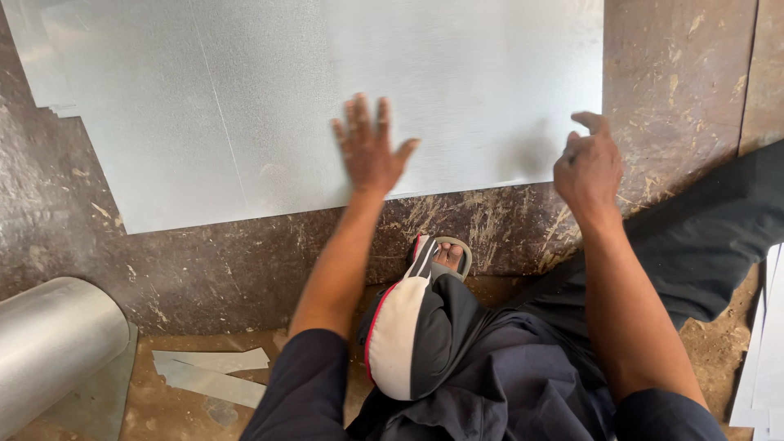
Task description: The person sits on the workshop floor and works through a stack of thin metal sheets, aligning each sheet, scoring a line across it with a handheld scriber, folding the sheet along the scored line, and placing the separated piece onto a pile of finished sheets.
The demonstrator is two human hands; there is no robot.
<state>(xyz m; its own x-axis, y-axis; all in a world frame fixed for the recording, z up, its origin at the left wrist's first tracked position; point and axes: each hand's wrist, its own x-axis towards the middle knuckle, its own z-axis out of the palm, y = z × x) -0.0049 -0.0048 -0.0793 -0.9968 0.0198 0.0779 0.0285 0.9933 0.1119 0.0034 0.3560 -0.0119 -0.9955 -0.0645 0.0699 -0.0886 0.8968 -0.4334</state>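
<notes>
A large flat sheet of grey metal (245, 98) lies on a scratched dark board (678, 98). My left hand (369, 147) rests flat on the sheet near its front edge, fingers spread. My right hand (586, 167) hovers above the sheet's front right corner, fingers curled and thumb raised, with nothing visible in it. My bent knee and my foot in a sandal (441, 255) lie between my arms, just below the board's edge.
A roll of sheet metal (49, 343) lies at the lower left. Cut metal strips (212, 371) lie on the brown floor beside it. White sheets (763, 359) are stacked at the right edge.
</notes>
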